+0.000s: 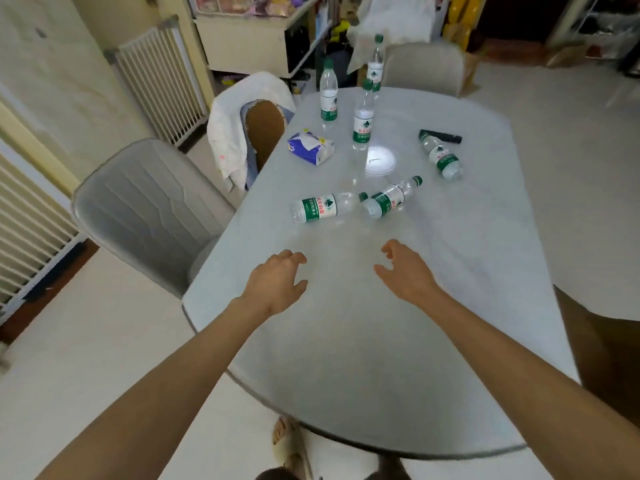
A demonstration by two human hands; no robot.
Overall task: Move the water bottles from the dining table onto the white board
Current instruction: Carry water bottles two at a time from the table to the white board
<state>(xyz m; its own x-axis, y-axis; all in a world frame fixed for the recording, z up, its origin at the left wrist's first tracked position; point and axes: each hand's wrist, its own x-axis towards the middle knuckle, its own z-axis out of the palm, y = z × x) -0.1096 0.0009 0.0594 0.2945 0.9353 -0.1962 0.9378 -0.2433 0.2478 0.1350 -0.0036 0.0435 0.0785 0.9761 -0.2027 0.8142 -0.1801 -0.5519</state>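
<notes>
Several clear water bottles with green caps and green labels are on the pale grey dining table (363,323). Three stand upright at the far end: one bottle (328,93), a middle bottle (363,119) and the farthest bottle (375,64). Three lie on their sides: a left bottle (323,206), a bottle beside it (391,199) and a right bottle (441,157). My left hand (277,282) and my right hand (407,271) hover over the table, short of the lying bottles, fingers loosely spread, holding nothing. No white board is in view.
A blue and white tissue pack (310,147) lies on the table's left side; a dark flat object (441,136) lies near the right bottle. A grey chair (149,209) stands at the left, another chair (424,67) at the far end, and a cloth-draped chair (249,126).
</notes>
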